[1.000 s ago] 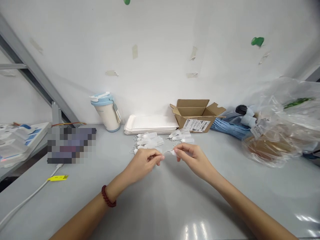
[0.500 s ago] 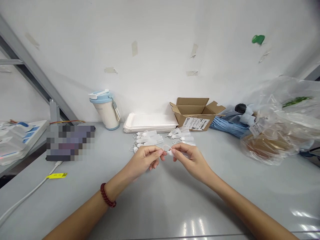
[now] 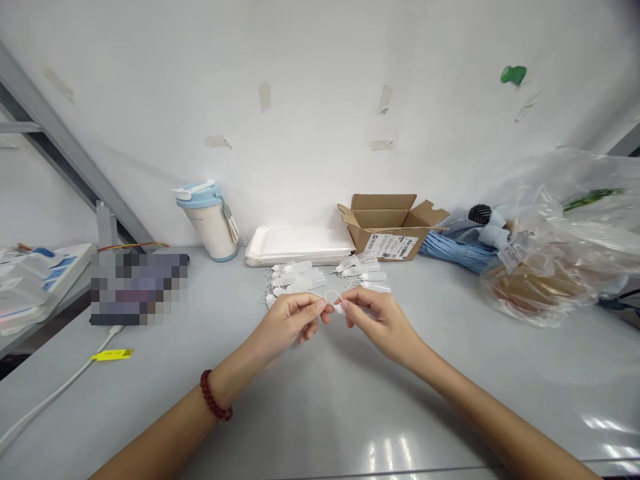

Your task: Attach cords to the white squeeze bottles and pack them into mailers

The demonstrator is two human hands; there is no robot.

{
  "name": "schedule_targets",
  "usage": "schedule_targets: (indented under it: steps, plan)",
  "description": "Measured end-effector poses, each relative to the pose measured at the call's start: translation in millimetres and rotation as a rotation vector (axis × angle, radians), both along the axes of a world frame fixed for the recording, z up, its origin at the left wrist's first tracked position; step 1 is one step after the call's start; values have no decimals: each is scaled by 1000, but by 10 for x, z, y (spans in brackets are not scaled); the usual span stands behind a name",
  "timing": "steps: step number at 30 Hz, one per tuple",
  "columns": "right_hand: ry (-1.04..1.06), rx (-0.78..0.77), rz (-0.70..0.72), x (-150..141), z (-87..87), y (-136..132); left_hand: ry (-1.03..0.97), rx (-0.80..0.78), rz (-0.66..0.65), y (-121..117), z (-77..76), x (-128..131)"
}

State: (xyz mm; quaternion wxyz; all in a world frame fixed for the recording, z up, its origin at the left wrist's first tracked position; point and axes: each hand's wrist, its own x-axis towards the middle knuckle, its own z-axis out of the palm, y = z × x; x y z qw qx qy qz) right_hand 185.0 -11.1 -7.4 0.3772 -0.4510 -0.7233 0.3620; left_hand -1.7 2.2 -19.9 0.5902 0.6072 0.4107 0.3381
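Note:
A thin white cord loop (image 3: 333,293) arches up between my two hands. My left hand (image 3: 294,320) pinches one end of this cord loop between thumb and index finger. In the fingertips of my right hand (image 3: 376,319) is a small white end piece (image 3: 339,309) of the same loop; the fingers partly cover it. The fingertips of both hands nearly meet. Just beyond them lie several small translucent white tubes with white cord loops, in a left group (image 3: 300,277) and a right group (image 3: 367,267).
A stack of white padded mailers (image 3: 300,245) and an open cardboard box (image 3: 385,230) stand along the wall. A tumbler (image 3: 210,223) is left of them, then a pixelated dark object (image 3: 140,290) with a cable. Plastic bags (image 3: 550,267) and blue cloth (image 3: 457,250) lie right.
My right fingertips have come slightly closer to the left ones, narrowing the gap at the cord's ends. The whole view has shifted a little.

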Motion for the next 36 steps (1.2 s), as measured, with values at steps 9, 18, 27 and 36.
schedule_targets:
  steps: [9,18,27,36]
  plan:
    - [-19,27,3,-22,-89,21,111,120,21,-44,13,55]
    - [-60,43,7,-27,-117,17,92,80,-3,-79,-7,89]
    - [-42,38,15,-6,-75,37,125,-4,-58,42,59,-51]
    - [-92,40,36,-25,-132,41,159,81,-31,36,9,-25]
